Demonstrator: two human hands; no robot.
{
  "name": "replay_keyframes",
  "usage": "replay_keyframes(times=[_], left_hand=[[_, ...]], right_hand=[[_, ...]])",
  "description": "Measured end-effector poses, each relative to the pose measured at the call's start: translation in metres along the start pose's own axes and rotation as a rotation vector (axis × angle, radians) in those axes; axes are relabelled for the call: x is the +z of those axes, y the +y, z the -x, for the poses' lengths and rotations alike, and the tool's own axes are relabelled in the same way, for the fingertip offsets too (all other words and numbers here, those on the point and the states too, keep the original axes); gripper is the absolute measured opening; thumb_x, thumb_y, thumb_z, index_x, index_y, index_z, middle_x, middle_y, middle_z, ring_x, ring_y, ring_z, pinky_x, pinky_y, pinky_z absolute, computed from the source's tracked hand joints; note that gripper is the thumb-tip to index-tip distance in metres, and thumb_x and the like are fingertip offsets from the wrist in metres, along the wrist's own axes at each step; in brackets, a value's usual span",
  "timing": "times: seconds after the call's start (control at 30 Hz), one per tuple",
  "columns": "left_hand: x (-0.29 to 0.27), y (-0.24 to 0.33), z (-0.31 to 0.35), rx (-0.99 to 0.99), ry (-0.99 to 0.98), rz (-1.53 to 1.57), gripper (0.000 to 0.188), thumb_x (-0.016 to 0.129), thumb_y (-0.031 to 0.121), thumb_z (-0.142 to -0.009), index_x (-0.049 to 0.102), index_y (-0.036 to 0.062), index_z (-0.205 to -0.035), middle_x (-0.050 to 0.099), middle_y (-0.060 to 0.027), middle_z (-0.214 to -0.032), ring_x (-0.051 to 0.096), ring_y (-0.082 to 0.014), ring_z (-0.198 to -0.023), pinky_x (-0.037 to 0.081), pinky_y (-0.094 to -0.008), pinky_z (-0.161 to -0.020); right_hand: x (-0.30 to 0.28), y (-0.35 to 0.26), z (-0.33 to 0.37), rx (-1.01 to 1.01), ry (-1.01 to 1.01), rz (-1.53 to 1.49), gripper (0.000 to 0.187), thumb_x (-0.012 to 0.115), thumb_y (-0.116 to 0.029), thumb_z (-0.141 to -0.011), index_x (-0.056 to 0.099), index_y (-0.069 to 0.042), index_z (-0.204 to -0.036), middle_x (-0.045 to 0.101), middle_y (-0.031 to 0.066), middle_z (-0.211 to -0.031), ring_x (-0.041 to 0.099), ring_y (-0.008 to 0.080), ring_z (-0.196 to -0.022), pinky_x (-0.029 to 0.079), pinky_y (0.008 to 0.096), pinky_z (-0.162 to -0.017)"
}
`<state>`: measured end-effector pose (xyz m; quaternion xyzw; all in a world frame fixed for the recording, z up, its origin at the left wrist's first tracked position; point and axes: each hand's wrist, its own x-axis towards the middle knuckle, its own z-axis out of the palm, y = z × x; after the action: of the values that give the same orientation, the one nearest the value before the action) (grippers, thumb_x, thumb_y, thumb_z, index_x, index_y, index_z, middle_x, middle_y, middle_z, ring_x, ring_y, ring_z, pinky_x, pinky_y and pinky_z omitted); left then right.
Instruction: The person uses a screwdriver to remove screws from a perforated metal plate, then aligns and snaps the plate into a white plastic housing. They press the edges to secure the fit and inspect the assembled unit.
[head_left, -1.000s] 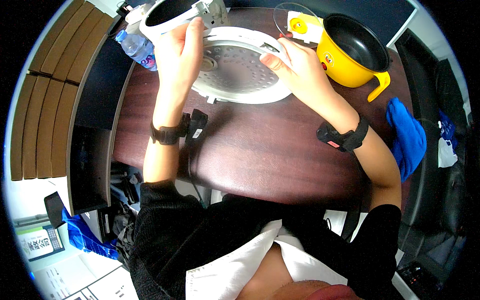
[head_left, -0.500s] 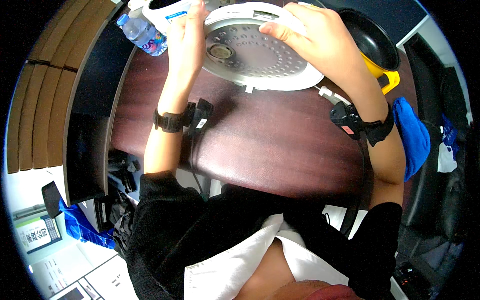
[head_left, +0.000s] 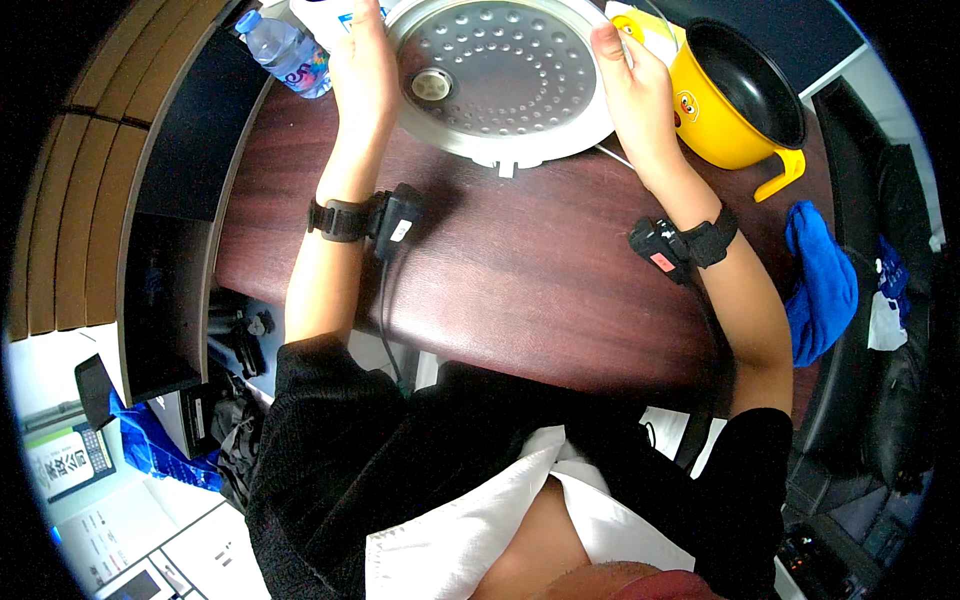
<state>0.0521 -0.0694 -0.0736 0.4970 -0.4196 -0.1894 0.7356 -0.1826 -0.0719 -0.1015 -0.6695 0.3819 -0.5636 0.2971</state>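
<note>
A round white lid [head_left: 500,75], which looks like a rice cooker's, shows its dimpled metal inner side with a small round vent on the left. A small white tab sticks out of its near rim. My left hand [head_left: 365,75] is at the lid's left rim, thumb pointing up and away; its fingers are mostly hidden or cut off by the upper edge. At the right rim, my right hand [head_left: 638,100] grips the lid, thumb raised along the edge and fingers partly hidden.
A yellow pot [head_left: 725,120] with a dark interior and yellow handle stands at the right. Nearer lies a blue cloth [head_left: 820,285]. A water bottle [head_left: 285,55] and part of a white container [head_left: 325,20] are at the far left. All rest on the brown table [head_left: 500,270].
The lid has tilted, showing more of its inner plate. My right hand has moved from the far rim to the right side, uncovering the yellow pot. My left hand stays at the left rim.
</note>
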Motion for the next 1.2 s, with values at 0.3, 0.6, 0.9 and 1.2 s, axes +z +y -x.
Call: replay_keyframes(times=[0.3, 0.6, 0.9, 1.2], left_hand=[[-0.013, 0.008, 0.003, -0.001, -0.035, -0.380, 0.063, 0.040, 0.048, -0.099, 0.064, -0.0082, -0.085, 0.062, -0.0127, -0.069, 0.054, -0.0145, -0.071, 0.042, -0.0321, -0.067], [-0.015, -0.007, 0.001, 0.063, 0.026, -0.255, 0.072, 0.040, 0.052, -0.098, 0.058, -0.0062, -0.060, 0.050, -0.0043, -0.051, 0.043, -0.0133, -0.052, 0.037, -0.0331, -0.052], [-0.012, -0.002, 0.002, 0.090, -0.002, -0.322, 0.073, 0.040, 0.053, -0.098, 0.054, -0.0052, -0.057, 0.048, -0.0032, -0.050, 0.041, -0.0132, -0.052, 0.034, -0.0337, -0.050], [-0.017, -0.035, -0.012, -0.263, -0.276, 0.320, 0.069, 0.041, 0.054, -0.097, 0.045, -0.0039, -0.133, 0.053, -0.0134, -0.128, 0.049, -0.0205, -0.115, 0.036, -0.0323, -0.101]], right_hand=[[0.015, -0.012, 0.001, -0.096, 0.102, -0.099, 0.049, 0.065, -0.049, -0.087, 0.066, 0.000, -0.082, 0.055, 0.0030, -0.058, 0.047, 0.0067, -0.056, 0.040, 0.0261, -0.050], [0.020, -0.019, 0.002, -0.249, 0.182, 0.003, 0.043, 0.069, -0.043, -0.086, 0.066, -0.001, -0.077, 0.057, 0.0055, -0.053, 0.051, 0.0094, -0.048, 0.043, 0.0275, -0.048], [0.018, -0.017, -0.001, -0.159, 0.156, -0.021, 0.044, 0.068, -0.042, -0.087, 0.065, 0.000, -0.075, 0.056, 0.0024, -0.054, 0.048, 0.0065, -0.051, 0.040, 0.0259, -0.049], [0.011, -0.027, 0.012, 0.020, 0.150, -0.072, 0.048, 0.064, -0.044, -0.090, 0.063, 0.002, -0.077, 0.055, -0.0005, -0.061, 0.045, 0.0058, -0.060, 0.039, 0.0241, -0.055]])
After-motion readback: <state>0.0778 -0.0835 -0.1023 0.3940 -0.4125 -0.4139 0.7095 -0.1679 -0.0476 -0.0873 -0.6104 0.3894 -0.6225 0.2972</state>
